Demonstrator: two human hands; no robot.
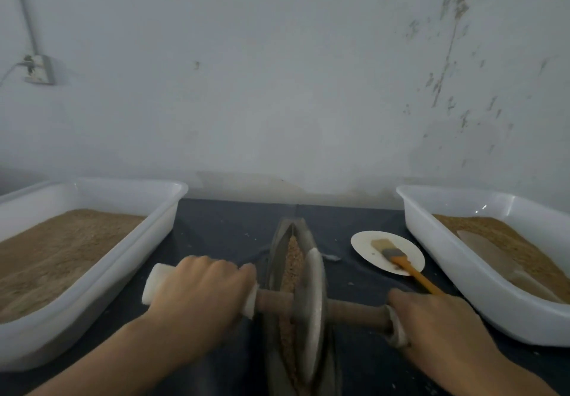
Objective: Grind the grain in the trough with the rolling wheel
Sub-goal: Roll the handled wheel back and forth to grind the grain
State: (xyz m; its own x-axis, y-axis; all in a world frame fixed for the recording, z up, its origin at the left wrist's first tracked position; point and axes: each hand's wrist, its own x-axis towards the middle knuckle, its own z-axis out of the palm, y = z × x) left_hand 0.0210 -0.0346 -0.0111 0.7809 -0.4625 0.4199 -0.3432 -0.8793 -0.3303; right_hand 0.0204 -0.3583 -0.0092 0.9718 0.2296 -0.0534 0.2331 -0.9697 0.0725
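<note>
At the lower centre of the frame a narrow metal trough [279,260] runs away from the camera on a dark table [222,229]. Brown grain [293,257] lies along its channel. A metal wheel [313,306] stands upright in the trough, leaning slightly to the right, with a wooden axle [354,311] passing through its middle to both sides.

The left hand [197,297], at lower left of centre, grips the left end of the axle, which is wrapped in white padding [154,284]; its fingers are curled over the top, pressed together. The right hand [438,324], at lower right, holds the right end of the axle over a cloth wrap [396,328]; its fingers curl round and under, so their tips are hidden.

A white tub [166,210] at the left edge holds brown grain or meal. Another white tub [431,235] at the right edge holds the same, with a pale scoop [493,254] lying in it. Between the trough and the right tub sits a white plate [364,244] with a brush [398,257] lying on it, its orange handle pointing toward the right hand. A pale stained wall [277,87] fills the upper half of the frame, with a socket [40,70] at upper left.
</note>
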